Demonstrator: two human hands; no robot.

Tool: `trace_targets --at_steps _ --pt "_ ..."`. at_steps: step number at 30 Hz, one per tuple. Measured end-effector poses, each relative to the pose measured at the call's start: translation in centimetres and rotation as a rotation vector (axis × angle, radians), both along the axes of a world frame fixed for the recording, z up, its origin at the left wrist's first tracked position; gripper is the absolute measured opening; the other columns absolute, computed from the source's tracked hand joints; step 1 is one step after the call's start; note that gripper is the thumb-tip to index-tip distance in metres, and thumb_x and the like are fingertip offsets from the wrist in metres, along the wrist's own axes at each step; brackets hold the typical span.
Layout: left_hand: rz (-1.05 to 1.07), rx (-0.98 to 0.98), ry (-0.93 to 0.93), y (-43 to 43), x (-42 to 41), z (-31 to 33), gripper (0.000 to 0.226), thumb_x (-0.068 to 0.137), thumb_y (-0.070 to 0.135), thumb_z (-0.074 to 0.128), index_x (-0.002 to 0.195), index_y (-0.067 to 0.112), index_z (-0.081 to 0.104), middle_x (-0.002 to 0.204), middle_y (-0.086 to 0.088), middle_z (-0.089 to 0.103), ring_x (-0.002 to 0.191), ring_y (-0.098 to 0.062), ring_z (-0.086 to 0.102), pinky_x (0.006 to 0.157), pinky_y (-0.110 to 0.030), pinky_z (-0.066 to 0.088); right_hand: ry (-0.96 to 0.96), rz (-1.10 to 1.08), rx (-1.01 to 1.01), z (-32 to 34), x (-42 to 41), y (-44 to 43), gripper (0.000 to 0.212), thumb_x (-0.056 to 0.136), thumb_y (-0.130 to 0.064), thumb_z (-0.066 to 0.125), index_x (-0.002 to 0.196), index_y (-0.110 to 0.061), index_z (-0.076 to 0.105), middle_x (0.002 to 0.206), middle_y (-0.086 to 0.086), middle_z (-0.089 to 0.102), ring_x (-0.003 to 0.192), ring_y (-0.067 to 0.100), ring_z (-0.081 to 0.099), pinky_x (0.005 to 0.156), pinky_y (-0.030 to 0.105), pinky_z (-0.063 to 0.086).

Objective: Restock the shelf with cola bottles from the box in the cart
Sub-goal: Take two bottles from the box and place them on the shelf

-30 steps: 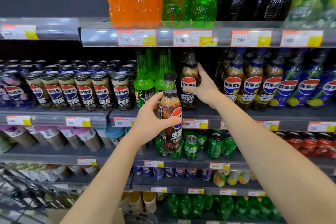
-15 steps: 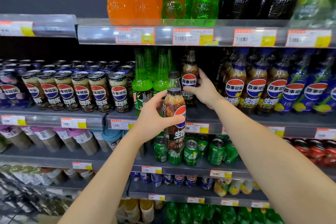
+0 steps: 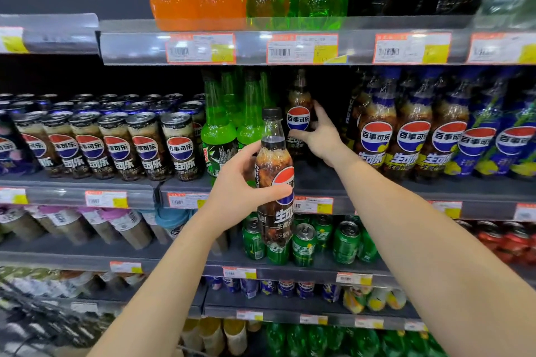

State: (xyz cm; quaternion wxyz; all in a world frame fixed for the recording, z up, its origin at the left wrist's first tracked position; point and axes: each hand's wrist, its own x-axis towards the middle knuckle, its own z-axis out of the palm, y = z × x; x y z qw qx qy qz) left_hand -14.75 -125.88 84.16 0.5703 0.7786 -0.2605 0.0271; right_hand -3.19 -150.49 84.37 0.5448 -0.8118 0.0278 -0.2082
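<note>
Grey shelf (image 3: pixel 377 182) — cans (image 3: pixel 121 145), bottles (image 3: pixel 412 139)

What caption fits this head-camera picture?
Right hand sets one cola bottle on the shelf; left hand holds another.

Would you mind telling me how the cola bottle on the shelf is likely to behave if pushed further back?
The cola bottle on the shelf looks tall and narrow, so a high push may tip it. It appears full, hence probably fairly heavy. The right hand touches it around label height.
</note>
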Motion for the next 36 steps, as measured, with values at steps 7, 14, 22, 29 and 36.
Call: trace_targets --at_steps 7,14,22,29,36 --pt "0.001 -0.032 -0.027 -0.4 -0.4 -0.1 0.076 0.073 0.021 0.094 0.129 0.051 0.052 0.115 0.029 0.071 0.108 0.001 0.069 0.091 -0.023 0.056 0.018 -0.062 -0.03 0.0 2.9 -0.2 0.105 0.07 -0.018 0.091 0.156 -0.028 0.031 0.133 0.006 0.065 0.122 0.024 0.061 0.106 0.046 0.049" --pt "-0.015 -0.043 -0.038 -0.5 -0.9 -0.1 0.075 0.071 0.02 0.093 0.123 0.053 0.052 0.115 0.03 0.071 0.109 0.001 0.069 0.095 -0.026 0.055 -0.004 -0.079 -0.028 -0.1 5.1 -0.8 0.102 0.067 -0.019 0.093 0.153 -0.024 0.038 0.132 0.005 0.066 0.12 0.024 0.063 0.105 0.044 0.05" --pt "-0.051 -0.073 -0.042 -0.7 -0.7 -0.4 0.074 0.075 0.013 0.092 0.138 0.031 0.058 0.122 0.009 0.074 0.113 -0.013 0.07 0.099 -0.042 0.057 0.002 -0.1 -0.005 -0.3 7.0 -1.1 0.102 0.067 -0.022 0.093 0.153 -0.027 0.039 0.132 0.003 0.066 0.121 0.023 0.062 0.106 0.044 0.049" --pt "-0.063 -0.054 -0.029 -0.3 -0.3 -0.3 0.079 0.074 0.016 0.093 0.142 0.032 0.056 0.125 0.012 0.072 0.116 -0.012 0.069 0.099 -0.042 0.057 -0.016 -0.104 -0.02 -0.2 7.6 -1.3 0.099 0.07 -0.019 0.091 0.154 -0.024 0.039 0.133 0.005 0.065 0.123 0.023 0.061 0.108 0.042 0.048" --pt "-0.064 -0.071 -0.011 -0.1 0.0 -0.1 0.083 0.072 0.017 0.094 0.143 0.032 0.055 0.125 0.014 0.072 0.115 -0.009 0.069 0.097 -0.038 0.058 -0.025 -0.085 -0.001 0.2 8.3 -1.2 0.095 0.075 -0.012 0.088 0.155 -0.02 0.037 0.137 0.007 0.062 0.125 0.024 0.058 0.11 0.04 0.045"
